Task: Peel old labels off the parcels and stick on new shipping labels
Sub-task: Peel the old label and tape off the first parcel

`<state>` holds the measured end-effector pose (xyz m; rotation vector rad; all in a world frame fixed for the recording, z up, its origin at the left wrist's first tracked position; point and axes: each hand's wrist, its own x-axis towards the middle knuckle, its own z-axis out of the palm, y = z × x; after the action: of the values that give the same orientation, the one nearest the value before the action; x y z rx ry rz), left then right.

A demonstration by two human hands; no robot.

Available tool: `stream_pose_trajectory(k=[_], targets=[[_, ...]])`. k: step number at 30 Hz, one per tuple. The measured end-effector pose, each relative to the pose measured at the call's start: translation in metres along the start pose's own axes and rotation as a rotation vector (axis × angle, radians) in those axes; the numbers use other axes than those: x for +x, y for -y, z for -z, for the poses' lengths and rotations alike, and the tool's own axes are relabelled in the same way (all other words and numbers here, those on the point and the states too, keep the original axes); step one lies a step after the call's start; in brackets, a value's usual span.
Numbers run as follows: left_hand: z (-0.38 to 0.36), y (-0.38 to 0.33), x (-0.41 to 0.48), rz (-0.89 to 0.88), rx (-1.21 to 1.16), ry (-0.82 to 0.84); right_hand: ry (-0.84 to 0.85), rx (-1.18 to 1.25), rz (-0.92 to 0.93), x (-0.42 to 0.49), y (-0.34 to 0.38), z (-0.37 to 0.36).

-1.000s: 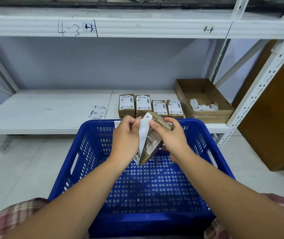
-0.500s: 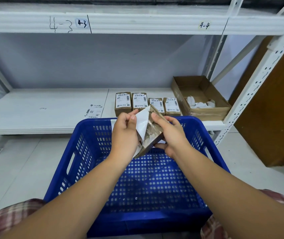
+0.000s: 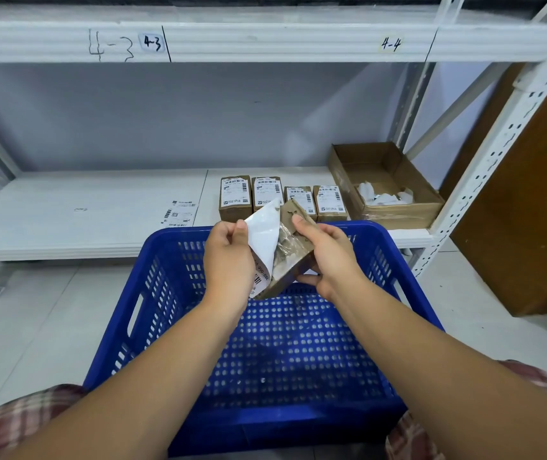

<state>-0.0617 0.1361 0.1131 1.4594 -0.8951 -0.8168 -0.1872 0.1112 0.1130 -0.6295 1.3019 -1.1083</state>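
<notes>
parcel [image 3: 293, 257]: small cardboard box gripped in right hand [image 3: 326, 254], tilted above blue crate [image 3: 152, 293]
old label [image 3: 263, 240]: pinched by left hand [image 3: 228, 260], half-peeled, lower end stuck, leftward of box

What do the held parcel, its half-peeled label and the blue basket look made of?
The parcel: brown cardboard, matte; the glinting wrinkled film over it looks like clear tape. The label: thin paper, probably adhesive-backed, since it curls; smooth white back. The basket: blue moulded plastic, slightly glossy, with perforated walls and floor.
</notes>
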Motion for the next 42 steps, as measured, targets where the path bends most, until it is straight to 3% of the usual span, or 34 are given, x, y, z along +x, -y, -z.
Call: stream_pose_trajectory(k=[9, 16, 28, 33, 37, 40, 42], targets=[[0.015, -0.001, 0.011, 0.082, -0.008, 0.049, 0.146, -0.295, 0.015, 0.0, 0.004, 0.007], [0.02, -0.002, 0.007, 0.018, 0.036, 0.14, 0.251, -0.552, 0.115, 0.001, 0.014, 0.013], [0.029, -0.013, 0.014, -0.14, 0.112, 0.306, 0.281, -0.589, 0.303, 0.0, 0.014, 0.012], [0.024, -0.018, -0.003, -0.147, 0.155, 0.416, 0.254, -0.491, 0.172, 0.006, 0.006, 0.011], [0.023, -0.008, -0.003, -0.228, 0.258, 0.511, 0.226, -0.485, 0.169, 0.006, -0.006, 0.008], [0.016, 0.001, -0.002, -0.221, 0.514, 0.46, 0.176, -0.527, 0.178, 0.007, -0.015, 0.004], [0.012, 0.005, 0.0, -0.202, 0.533, 0.359, 0.176, -0.545, 0.176, 0.006, -0.019, 0.002]])
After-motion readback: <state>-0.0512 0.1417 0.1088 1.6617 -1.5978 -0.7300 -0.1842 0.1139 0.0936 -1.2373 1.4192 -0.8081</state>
